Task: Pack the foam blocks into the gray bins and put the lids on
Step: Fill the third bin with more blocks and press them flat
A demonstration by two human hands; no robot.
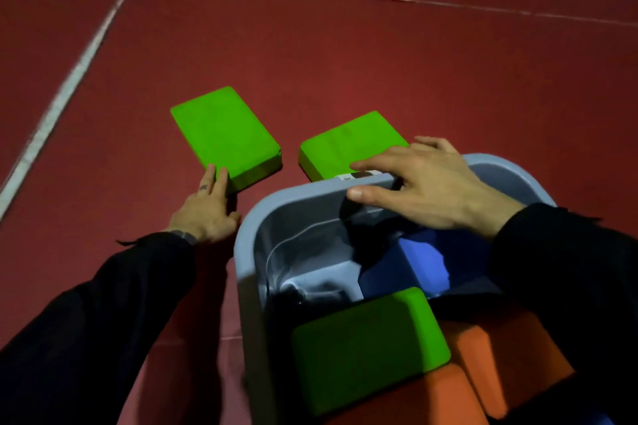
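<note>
Foam blocks are found in two places. Two green ones lie flat on the red floor (345, 62) beyond the gray bin (247, 252): the left green block (224, 138) sits apart from the bin, and the right green block (345, 145) lies just beside the bin's far rim, partly hidden behind it. The two blocks are near each other but not touching.

Inside the bin, a third green block (369, 348) rests tilted on top of orange blocks (504, 362), with a blue block (414, 259) deeper in toward the far wall. The left part of the bin interior is bare gray plastic. No lid is on the bin.

Left hand (207, 214) is on the floor at the near corner of the left green block, fingers extended and touching its near edge; the fingers are not closed around it. Right hand (424, 183) lies spread across the bin's far rim, thumb inside the wall and fingers draped over the outside, near the right green block; whether it truly clamps the rim cannot be told. Both arms wear dark sleeves. White painted lines (69, 86) cross the floor at the left and far side.
</note>
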